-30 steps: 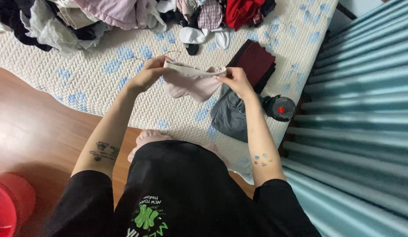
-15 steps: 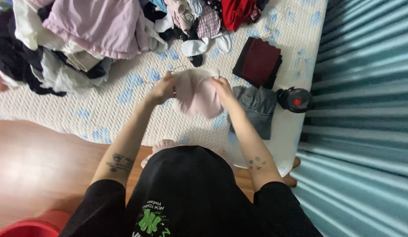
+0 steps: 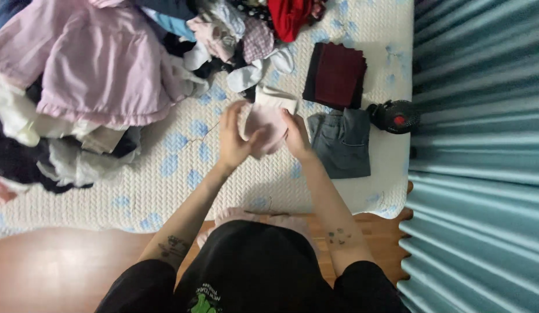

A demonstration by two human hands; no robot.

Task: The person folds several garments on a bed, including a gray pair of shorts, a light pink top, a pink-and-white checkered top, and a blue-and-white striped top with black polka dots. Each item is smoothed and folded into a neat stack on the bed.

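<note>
A small pale pink garment [image 3: 268, 123] is bunched between both my hands above the white quilted bed [image 3: 165, 191]. My left hand [image 3: 235, 139] grips its left side and my right hand [image 3: 295, 136] grips its right side. Just beyond the garment lies a folded cream piece [image 3: 276, 97]. To the right of my right hand rests a folded grey garment [image 3: 341, 142], and farther back a folded dark red and black stack [image 3: 336, 75].
A big heap of unfolded clothes [image 3: 101, 75] covers the left and far side of the bed. A small black round device with a red centre [image 3: 395, 116] sits at the bed's right edge. Teal pleated curtains [image 3: 478, 174] hang on the right. Wooden floor [image 3: 55, 266] lies below.
My hands have drawn closer together, folding the pink garment from spread wide into a small bunch. The view has shifted, bringing the clothes heap nearer.
</note>
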